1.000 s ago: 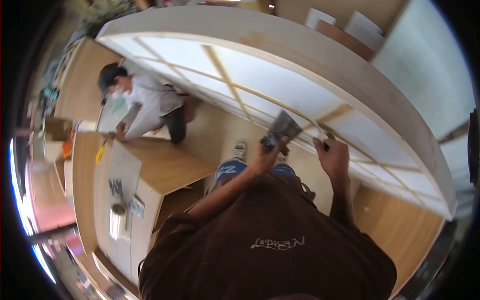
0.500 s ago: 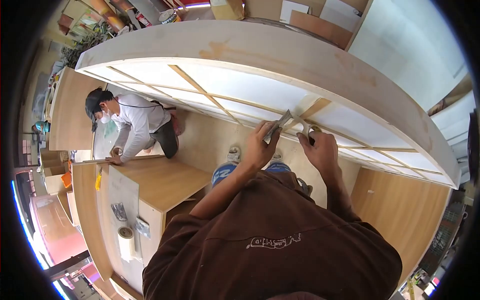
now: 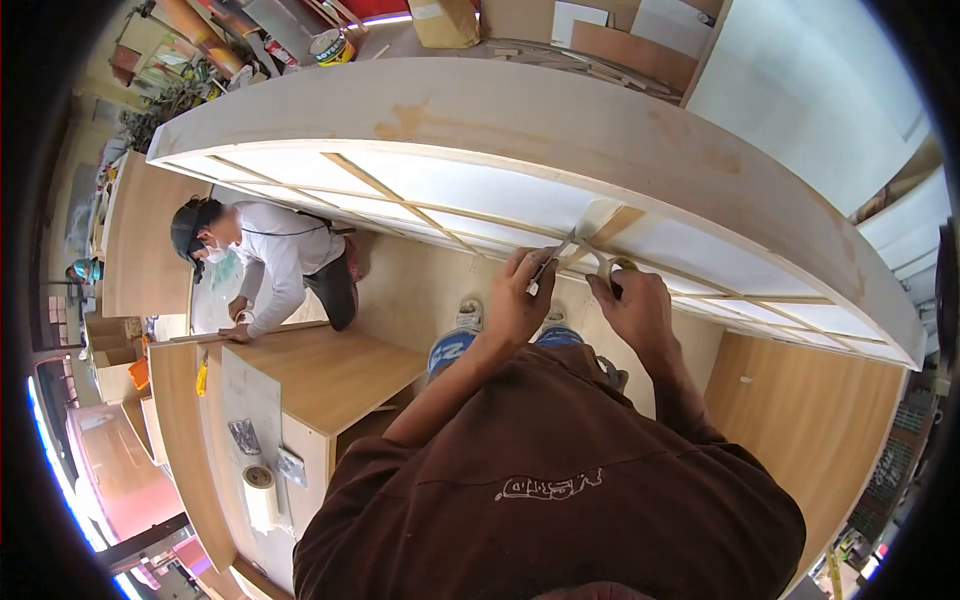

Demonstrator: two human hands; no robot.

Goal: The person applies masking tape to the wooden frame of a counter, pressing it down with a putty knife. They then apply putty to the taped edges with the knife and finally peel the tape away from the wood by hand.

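My left hand (image 3: 520, 288) is closed on a putty knife (image 3: 566, 243), its grey blade angled up toward the panel and seen nearly edge-on. Beside it, my right hand (image 3: 637, 305) grips a roll of tape (image 3: 623, 264), and a pale strip of tape (image 3: 598, 250) runs from there toward the blade. Both hands are just in front of a large curved panel (image 3: 450, 165), white with thin wooden strips forming a grid. A wider wooden strip (image 3: 618, 222) crosses the panel just beyond the hands.
To the left a person (image 3: 285, 250) kneels, working at the edge of a wooden cabinet (image 3: 330, 380). On its grey board lie two flat scrapers (image 3: 243, 436) and a film roll (image 3: 260, 495). A yellow cutter (image 3: 202, 378) lies nearby. A wood panel (image 3: 800, 420) stands at right.
The putty knife has turned so its blade shows thinner. My hands stay close together near the panel. The kneeling person's hands have shifted, and the view has tilted slightly.
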